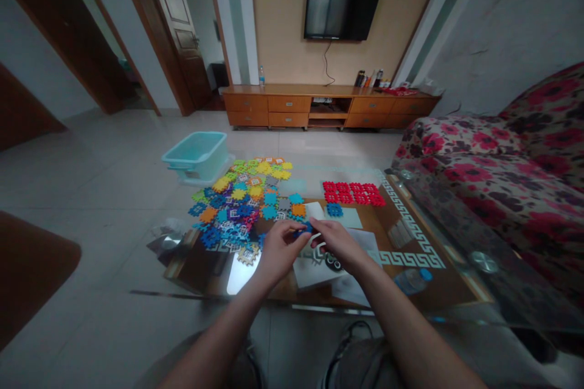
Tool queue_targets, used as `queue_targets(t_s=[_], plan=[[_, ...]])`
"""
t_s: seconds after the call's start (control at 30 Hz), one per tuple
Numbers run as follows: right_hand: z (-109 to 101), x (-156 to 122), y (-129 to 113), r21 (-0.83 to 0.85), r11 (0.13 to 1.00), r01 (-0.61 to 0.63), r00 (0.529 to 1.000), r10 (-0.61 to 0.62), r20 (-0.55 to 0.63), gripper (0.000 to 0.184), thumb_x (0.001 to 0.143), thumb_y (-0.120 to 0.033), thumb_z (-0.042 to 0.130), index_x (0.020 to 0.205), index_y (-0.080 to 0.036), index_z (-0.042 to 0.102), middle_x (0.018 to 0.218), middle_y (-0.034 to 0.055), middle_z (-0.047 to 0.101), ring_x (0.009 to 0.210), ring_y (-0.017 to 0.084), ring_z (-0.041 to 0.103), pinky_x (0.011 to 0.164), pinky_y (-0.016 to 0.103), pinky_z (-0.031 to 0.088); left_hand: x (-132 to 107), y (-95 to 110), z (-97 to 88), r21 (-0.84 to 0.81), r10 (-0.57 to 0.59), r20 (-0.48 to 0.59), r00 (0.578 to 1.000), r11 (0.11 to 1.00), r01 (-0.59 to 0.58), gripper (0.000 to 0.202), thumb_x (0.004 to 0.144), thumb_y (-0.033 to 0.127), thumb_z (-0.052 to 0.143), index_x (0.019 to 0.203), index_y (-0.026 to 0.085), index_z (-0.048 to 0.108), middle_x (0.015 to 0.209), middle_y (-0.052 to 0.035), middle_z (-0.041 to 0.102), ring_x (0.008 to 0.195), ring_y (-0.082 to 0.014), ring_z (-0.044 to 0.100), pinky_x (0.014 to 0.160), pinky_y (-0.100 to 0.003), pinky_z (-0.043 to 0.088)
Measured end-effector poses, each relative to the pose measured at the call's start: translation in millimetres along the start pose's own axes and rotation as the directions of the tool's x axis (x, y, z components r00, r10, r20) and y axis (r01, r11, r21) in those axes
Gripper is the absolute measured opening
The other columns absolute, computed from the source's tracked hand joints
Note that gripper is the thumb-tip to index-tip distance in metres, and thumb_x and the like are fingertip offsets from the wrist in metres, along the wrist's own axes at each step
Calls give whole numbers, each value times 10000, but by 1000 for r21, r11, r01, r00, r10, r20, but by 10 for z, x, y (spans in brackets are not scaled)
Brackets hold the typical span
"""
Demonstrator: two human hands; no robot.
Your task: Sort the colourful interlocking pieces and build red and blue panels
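Blue piece [302, 230] is up over the near middle of the table [410, 260], between the hands. Left hand [283, 246]: thumb and fingers pinched on its left side. Right hand [335, 241]: fingertips closed on its right edge, probably so one steadies while the other works. It's small and blurred; can't tell if it's one part or two joined. Red block [353, 193] sits far right in tidy rows, apart from the mixed pile [237, 212] at left, presumably to keep colours separate. Laid blue square [334, 210] is just nearer than the reds.
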State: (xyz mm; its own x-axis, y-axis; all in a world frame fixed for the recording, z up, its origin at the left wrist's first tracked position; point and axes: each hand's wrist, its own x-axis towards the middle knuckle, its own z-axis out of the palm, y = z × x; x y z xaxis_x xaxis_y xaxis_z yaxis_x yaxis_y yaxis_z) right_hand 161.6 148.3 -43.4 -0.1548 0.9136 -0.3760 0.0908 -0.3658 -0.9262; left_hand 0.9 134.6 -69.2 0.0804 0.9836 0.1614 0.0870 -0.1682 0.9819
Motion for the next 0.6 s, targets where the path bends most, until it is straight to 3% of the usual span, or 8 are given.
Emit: queue_targets(t_s=[0.07, 0.17, 0.3, 0.43, 0.6], plan=[[-24, 14, 16, 13, 1000, 23, 1000, -22, -19, 336, 835, -476, 614, 839, -146, 681, 748, 45, 671, 586, 118, 573, 479, 207, 332, -15, 7, 33, -8, 10, -27, 1000, 1000, -11, 215, 741, 280, 764, 930, 186, 722, 1135, -109, 629, 1012, -207, 657, 887, -340, 535], [-53, 30, 14, 24, 997, 70, 996, -68, -65, 301, 780, -454, 676, 807, -154, 672, 719, 28, 660, 592, 123, 577, 489, 210, 339, -18, 43, 48, -144, -100, -80, 992, 986, 88, 396, 719, 221, 771, 1094, 206, 644, 1222, -102, 589, 881, -149, 678, 822, -315, 559], [-64, 27, -11, 32, 993, 112, 989, -108, -103, 300, 764, -460, 692, 773, -162, 661, 724, 20, 655, 606, 125, 583, 505, 214, 353, 15, 88, 25, -327, -276, -86, 957, 915, 235, 409, 721, 217, 771, 1101, 172, 627, 1032, -64, 631, 776, -130, 678, 789, -318, 574], [-53, 10, -33, 97, 991, 95, 991, -85, -105, 277, 783, -433, 682, 756, -159, 656, 718, 20, 651, 603, 122, 580, 496, 209, 347, 45, 86, -3, -387, -334, -68, 940, 877, 283, 341, 703, 243, 803, 998, 137, 668, 904, -54, 656, 787, -160, 690, 783, -329, 581], [-22, -17, -76, 247, 968, 36, 997, -20, -69, 211, 814, -369, 671, 766, -163, 661, 745, 31, 672, 566, 103, 559, 469, 198, 327, 33, 75, 10, -502, -433, 15, 901, 776, 382, 342, 716, 236, 816, 962, 139, 598, 777, -64, 712, 726, -177, 720, 773, -322, 580]])
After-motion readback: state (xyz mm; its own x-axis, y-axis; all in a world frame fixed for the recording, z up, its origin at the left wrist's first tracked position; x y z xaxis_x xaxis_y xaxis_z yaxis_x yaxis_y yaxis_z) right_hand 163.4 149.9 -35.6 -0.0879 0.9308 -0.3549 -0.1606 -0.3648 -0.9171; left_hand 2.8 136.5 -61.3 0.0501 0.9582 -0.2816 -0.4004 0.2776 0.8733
